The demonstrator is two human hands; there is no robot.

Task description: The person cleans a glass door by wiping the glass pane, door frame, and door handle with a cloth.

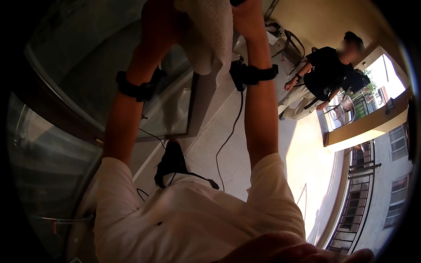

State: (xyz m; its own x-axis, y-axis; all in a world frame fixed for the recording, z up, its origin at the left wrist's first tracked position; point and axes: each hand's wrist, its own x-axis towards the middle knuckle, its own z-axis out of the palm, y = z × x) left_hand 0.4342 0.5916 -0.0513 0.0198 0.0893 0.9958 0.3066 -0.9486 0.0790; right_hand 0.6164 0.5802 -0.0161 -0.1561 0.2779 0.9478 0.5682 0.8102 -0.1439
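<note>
A light-coloured towel (210,33) hangs between my raised hands at the top of the head view. My left hand (164,22) is in deep shadow at the towel's left side, and its fingers cannot be made out. At the right edge of the cloth is my right hand (248,17), cut off by the frame's top, with a small dark thing by its fingers; its grip is hidden. Black bands with cables are strapped round both wrists.
Glass panes in dark frames (164,107) stand at the left and ahead. A person in a black top (326,68) stands at the right, near a chair (291,48) and an opening. Loose cables hang over the tiled floor (232,144). A railing (355,201) is at the lower right.
</note>
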